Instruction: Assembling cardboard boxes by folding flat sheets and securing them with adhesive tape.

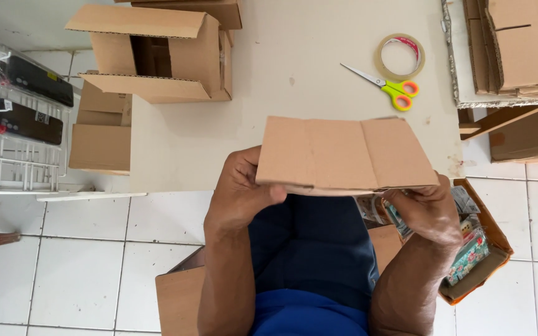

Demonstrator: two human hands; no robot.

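Far left I see a white wire rack [14, 168] holding dark packaged items. Next to it an open cardboard box [157, 56] lies on its side on the far left of the white tabletop [281, 68], with a smaller brown box [99, 134] near it, off the tabletop edge. My left hand [241, 193] is closed on the left edge of a flattened cardboard box [344, 154], thumb on the near face. I hold that piece level at the near tabletop edge, centre of view. My right hand [428, 208] grips its right near corner, fingers curled under. Far right of it: scissors [390, 87] with yellow-orange handles touching a tape roll [400, 57]. Stacked cardboard [518, 50] sits far right. An orange-edged box [477, 258] of patterned packets sits on the floor near right.
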